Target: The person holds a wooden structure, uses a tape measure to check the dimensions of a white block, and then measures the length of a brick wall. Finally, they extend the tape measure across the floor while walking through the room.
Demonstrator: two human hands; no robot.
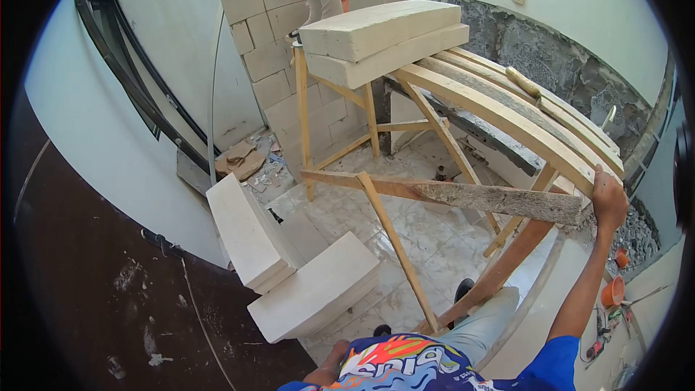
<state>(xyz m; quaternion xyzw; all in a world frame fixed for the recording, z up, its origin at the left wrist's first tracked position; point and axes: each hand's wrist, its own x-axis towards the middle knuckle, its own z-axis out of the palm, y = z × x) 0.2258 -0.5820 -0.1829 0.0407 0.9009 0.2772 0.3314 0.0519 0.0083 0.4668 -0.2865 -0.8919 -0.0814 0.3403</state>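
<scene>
The right hand point(609, 199) has its grip clamped on the end of the scaffold planks point(507, 105); the left hand point(329, 366) sits low, grip unclear. If the planks shift, the stacked blocks point(380, 36) on their far end could slide off.

Bright, even daylight fills the room — the white walls point(87, 101) and pale blocks point(376, 25) on the scaffold read clean, nearly washed out on top. Shadows are soft and short, pooling under the planks point(507, 112) and beside the blocks on the tiled floor point(427, 235), which carries a mild sheen. The fisheye lens bends straight edges strongly — a black vignette rings the frame. Focus is sharp in the centre, softer toward the rim.
</scene>
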